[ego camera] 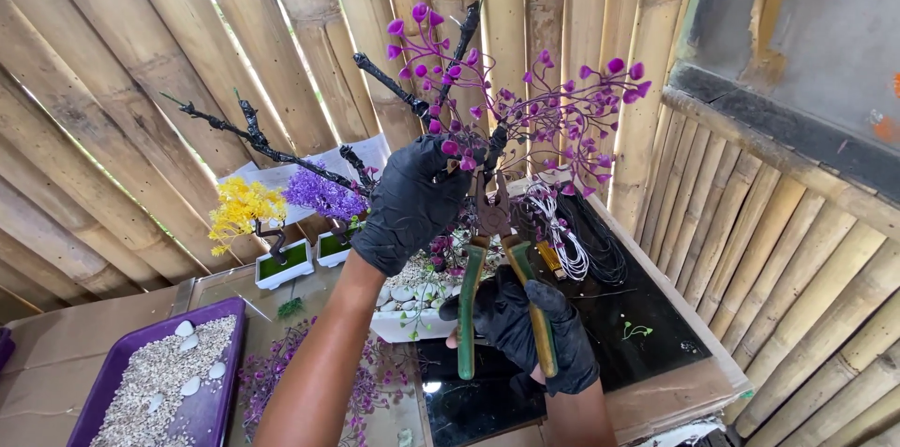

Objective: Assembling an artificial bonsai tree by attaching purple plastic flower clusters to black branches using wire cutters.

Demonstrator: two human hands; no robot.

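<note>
Left hand (412,201) is wrapped around the tree's (506,110) trunk; right hand (525,325), below, is clenched on the pliers (497,250) biting it.

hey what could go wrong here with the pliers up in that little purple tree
1. The green-handled pliers in the right hand bite close beside the black-gloved left hand gripping the black wire trunk, so a slip might pinch those fingers.
2. The thin purple-leaved wire branches crowd around the plier head and could bend or shed leaves.
3. Pulling on the trunk might tip the white pebble-filled pot.
</note>
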